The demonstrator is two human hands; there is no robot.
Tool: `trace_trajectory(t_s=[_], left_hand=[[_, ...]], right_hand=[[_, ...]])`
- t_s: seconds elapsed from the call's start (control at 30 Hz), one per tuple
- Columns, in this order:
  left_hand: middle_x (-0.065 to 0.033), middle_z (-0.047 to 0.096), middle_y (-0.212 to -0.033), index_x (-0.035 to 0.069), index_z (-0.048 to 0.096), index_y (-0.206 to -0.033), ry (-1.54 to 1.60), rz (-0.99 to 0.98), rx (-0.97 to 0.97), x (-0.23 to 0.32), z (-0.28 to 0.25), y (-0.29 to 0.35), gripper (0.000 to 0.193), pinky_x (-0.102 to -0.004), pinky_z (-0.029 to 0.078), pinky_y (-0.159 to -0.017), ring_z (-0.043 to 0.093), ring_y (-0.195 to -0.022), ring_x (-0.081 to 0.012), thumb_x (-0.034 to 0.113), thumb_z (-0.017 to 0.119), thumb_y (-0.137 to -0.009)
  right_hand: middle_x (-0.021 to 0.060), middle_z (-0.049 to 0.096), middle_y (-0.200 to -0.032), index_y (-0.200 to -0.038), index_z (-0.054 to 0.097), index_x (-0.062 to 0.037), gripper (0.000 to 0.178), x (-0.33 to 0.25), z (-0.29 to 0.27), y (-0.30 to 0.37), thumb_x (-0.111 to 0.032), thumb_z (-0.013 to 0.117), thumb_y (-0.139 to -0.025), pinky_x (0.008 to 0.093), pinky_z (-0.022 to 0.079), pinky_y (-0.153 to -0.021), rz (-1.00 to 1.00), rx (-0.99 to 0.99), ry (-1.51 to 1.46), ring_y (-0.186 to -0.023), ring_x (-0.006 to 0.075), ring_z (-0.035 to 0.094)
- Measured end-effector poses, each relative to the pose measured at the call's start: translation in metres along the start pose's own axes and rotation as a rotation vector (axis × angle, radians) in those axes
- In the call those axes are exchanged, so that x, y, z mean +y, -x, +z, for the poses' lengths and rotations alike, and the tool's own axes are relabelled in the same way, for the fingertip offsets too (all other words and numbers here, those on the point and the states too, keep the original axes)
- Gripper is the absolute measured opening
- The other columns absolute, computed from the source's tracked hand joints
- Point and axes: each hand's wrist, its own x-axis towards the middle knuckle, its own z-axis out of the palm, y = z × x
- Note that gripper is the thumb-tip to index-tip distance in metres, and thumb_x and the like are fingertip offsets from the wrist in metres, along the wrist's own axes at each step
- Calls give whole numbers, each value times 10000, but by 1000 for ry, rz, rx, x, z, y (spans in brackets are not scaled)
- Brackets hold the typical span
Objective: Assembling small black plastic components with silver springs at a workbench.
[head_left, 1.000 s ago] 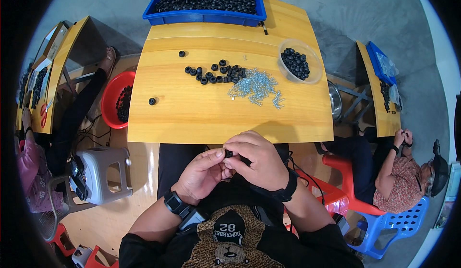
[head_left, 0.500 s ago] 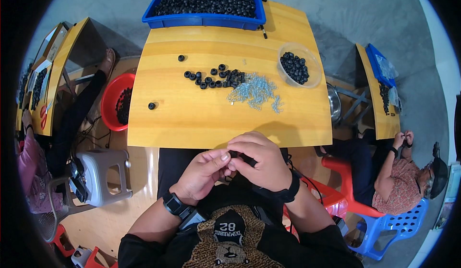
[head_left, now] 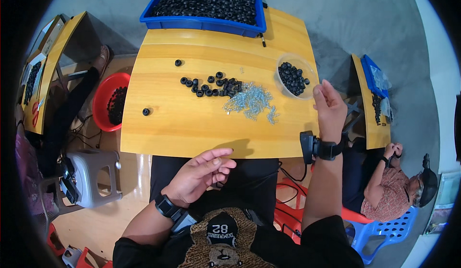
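Observation:
My right hand (head_left: 330, 108) is just off the near right rim of a clear round bowl (head_left: 313, 86). Its fingers are extended and slightly apart, with nothing visible in them. Inside the bowl are many small black round pieces (head_left: 292, 78), one of them close to the rim beside my fingers. In front of the table's near edge, my left hand (head_left: 199, 176) is half curled, index finger and thumb apart and empty. Beyond it on the table lie a pile of small clear springs or spring-like bits (head_left: 252, 102) and a cluster of black hollow caps (head_left: 204, 88).
A large blue tray (head_left: 206, 23) heaped with black pieces stands at the table's (head_left: 201, 133) far edge. A red basin (head_left: 100, 106) is on the left, near a grey stool (head_left: 96, 174). People sit at side tables to the left and right (head_left: 391, 191).
My hands were together in front of me, pinching a small black piece. They have parted; my right hand has moved forward and right to the clear bowl, and the piece is out of my fingers.

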Motion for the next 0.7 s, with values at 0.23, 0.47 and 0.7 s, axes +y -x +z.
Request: trace_trajectory(t_s=[0.23, 0.47, 0.7], left_hand=[[-63, 629, -981, 45, 531, -1200, 149, 122, 38, 5, -12, 3, 315, -265, 456, -744, 563, -862, -140, 242, 501, -956], [-60, 627, -968, 53, 540, -1169, 150, 111, 68, 1, -14, 5, 310, -269, 454, -735, 561, -859, -142, 276, 482, -961], [-59, 626, -942, 57, 543, -1161, 274, 208, 101, 10, -27, 12, 297, -270, 454, -720, 543, -825, -151, 267, 489, -958]], right_hand=[[114, 643, -791, -949, 663, -2, 149, -13, 28, 93, -61, 642, -813, 272, 485, -651, -61, -537, 70, -699, 191, 623], [143, 637, -783, -889, 663, -13, 144, -38, 64, 123, -113, 645, -787, 365, 487, -631, -108, -716, 120, -712, 295, 617], [122, 622, -700, -787, 655, -42, 105, -53, 114, 84, -145, 644, -767, 411, 473, -596, -274, -534, 259, -668, 307, 611]])
